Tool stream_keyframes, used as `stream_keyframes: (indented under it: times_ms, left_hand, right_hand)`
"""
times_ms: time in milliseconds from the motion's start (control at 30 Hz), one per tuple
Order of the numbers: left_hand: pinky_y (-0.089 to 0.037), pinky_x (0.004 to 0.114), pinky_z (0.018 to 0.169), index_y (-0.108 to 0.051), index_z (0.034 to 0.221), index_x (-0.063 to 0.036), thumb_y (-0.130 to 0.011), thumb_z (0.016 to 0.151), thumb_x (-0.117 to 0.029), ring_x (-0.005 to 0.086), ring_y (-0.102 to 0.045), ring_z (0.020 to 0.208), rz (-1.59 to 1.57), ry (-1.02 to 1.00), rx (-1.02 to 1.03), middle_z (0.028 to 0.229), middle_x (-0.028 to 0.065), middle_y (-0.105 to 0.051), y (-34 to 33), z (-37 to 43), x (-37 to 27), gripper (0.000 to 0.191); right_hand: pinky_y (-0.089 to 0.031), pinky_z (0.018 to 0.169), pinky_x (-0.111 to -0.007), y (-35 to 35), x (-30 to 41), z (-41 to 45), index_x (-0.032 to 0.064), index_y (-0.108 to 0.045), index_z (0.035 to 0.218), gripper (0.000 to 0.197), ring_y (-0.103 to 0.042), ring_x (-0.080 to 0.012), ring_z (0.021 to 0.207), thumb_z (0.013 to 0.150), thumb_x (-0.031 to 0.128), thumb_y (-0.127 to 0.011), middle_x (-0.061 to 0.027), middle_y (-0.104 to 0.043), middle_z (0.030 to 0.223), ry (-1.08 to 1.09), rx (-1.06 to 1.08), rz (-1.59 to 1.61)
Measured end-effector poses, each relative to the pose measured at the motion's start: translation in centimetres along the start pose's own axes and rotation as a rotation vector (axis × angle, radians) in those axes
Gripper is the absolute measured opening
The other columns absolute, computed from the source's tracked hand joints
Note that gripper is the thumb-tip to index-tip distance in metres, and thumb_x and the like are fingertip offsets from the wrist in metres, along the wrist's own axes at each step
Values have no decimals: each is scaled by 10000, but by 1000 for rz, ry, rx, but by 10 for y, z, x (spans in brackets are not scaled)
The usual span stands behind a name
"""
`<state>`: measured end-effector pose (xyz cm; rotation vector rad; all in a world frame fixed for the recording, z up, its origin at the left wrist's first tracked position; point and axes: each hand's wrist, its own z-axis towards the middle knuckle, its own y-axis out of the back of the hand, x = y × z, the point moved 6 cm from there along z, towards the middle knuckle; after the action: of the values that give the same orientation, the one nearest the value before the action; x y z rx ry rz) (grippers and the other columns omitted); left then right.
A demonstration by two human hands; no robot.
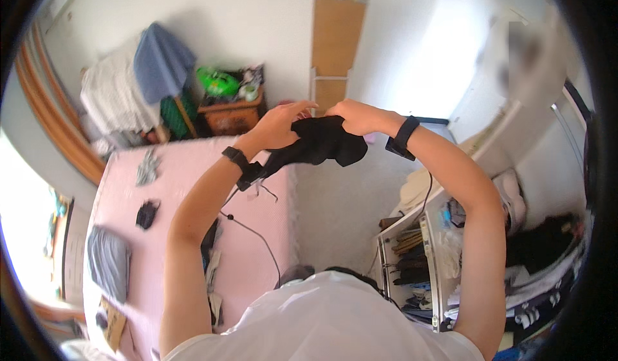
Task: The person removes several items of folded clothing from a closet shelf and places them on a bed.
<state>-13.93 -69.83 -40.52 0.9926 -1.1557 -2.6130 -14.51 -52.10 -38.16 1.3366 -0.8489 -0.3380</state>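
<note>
A black cloth garment (pixel 321 141) hangs between my hands in the air in front of me, its lower edge loose and bunched. My left hand (pixel 280 126) has its thumb against the cloth's left side, with the fingers curled over behind it. At the top right edge, my right hand (pixel 362 117) pinches the fabric in bent fingers. Each wrist wears a black strap with a small device, and dark cables run down from them. The garment's exact kind cannot be told.
At left stands a bed with a pink sheet (pixel 251 245); a grey pillow (pixel 108 262), a black cloth item (pixel 147 213) and a grey cloth (pixel 148 168) lie on it. An open shelf unit (pixel 381 250) with folded clothes is at right. Beyond are a wooden nightstand (pixel 229 119) and a leaning board (pixel 338 37).
</note>
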Motion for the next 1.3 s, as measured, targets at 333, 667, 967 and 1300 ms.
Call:
stream_keyframes:
  times_ms: [333,667,967,1300]
  left_hand:
    - [-543,422,863,-675,1160,-17,-562,720,114,401,-692,969,-17,622,-253,1029,230,-720,-18,-224,123,473]
    - [-553,502,840,-679,1229,-79,-651,826,-79,434,-689,928,-67,1122,-312,983,240,-725,-140,-333,69,405]
    - [-539,467,782,-614,1321,-84,-615,850,12,436,-681,851,-354,1427,-472,937,255,-699,-188,-348,1,481]
    - [-522,416,794,-689,1222,-62,-657,829,22,336,-667,885,43,1601,-711,1002,203,-708,-128,-469,60,403]
  right_hand:
    - [-517,835,-525,-213,-28,148,32,-666,1180,287,-626,-503,972,912,54,-566,-300,-676,1020,332,174,65]
    - [-508,888,-503,-342,-23,135,17,-645,1091,296,-614,-437,1046,796,16,-639,-203,-652,1054,643,695,308]
    - [-517,873,-508,-370,-27,154,29,-620,1164,318,-635,-424,1024,849,18,-579,-207,-654,1052,868,1026,240]
    - [-524,862,-502,-443,75,277,53,-633,1256,342,-635,-460,1006,939,18,-508,-260,-675,1097,1099,783,164]
